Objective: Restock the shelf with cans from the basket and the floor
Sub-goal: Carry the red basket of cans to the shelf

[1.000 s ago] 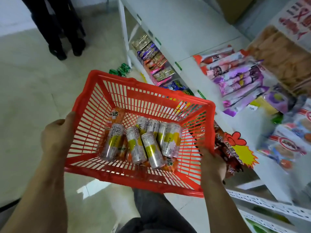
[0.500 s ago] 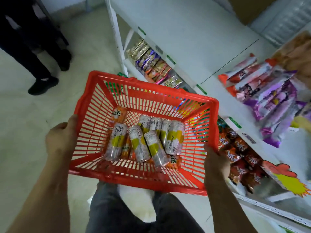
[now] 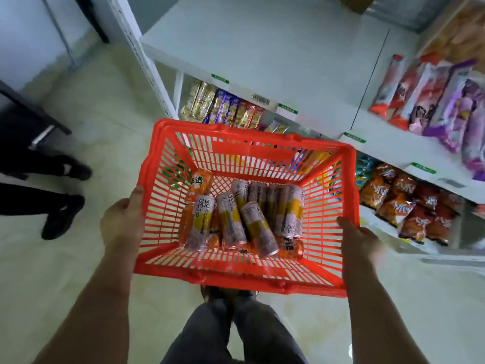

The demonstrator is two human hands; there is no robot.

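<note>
Item: red plastic basket (image 3: pixel 349 222), open-lattice walls, thick moulded rim, carried level at waist height in front of the white shelf (image 3: pixel 262 48). The left hand (image 3: pixel 120 222) grips its left rim with the thumb hooked over the edge; the right hand (image 3: pixel 359 240) grips the right wall likewise. Contents: slim cans (image 3: pixel 228 222), about a dozen at a guess, lying on their sides in a loose heap on the basket floor; silvery-pink bodies with yellow bands, a few orange ones beneath. Handling, as judged: full cans would make the load fairly heavy, and the lattice looks stiff enough yet likely to flex, so the two-sided rim hold suits it. Each can is a rigid, smooth cylinder, probably slippery and prone to rolling and denting; best taken round the middle of the body. The upper shelf board is flat, matt and bare on its left part. Neighbouring stock: glossy crinkled snack packets (image 3: pixel 409 208) below, long soft wrappers (image 3: pixel 446 101) at right.
</note>
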